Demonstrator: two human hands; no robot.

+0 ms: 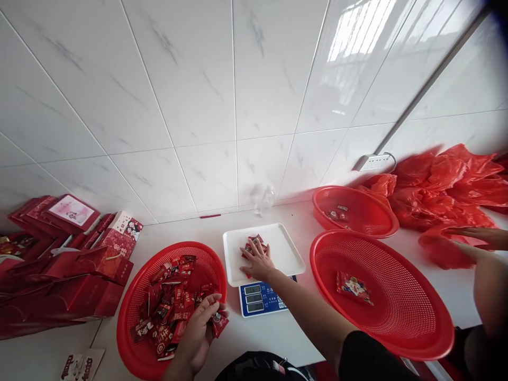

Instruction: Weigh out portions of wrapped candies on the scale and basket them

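Red candy packets (174, 299) lie heaped in a red plastic basket (126, 312) at the left. At that basket's right rim, my left hand (200, 323) is closed around a red candy packet (219, 321). My right hand (257, 259) rests with spread fingers over a few red packets (254, 243) on the white tray (283, 246). That tray sits on a blue digital scale (262, 301), whose display I cannot read. Part of the packets is hidden beneath my right palm.
Right of the scale stands a large red basket (400, 296) holding one flat packet (354, 287); behind it, another basket (373, 217) contains a few small pieces. Another person's hands (476, 241) handle red plastic bags (444, 174). Red gift boxes (91, 280) are stacked left.
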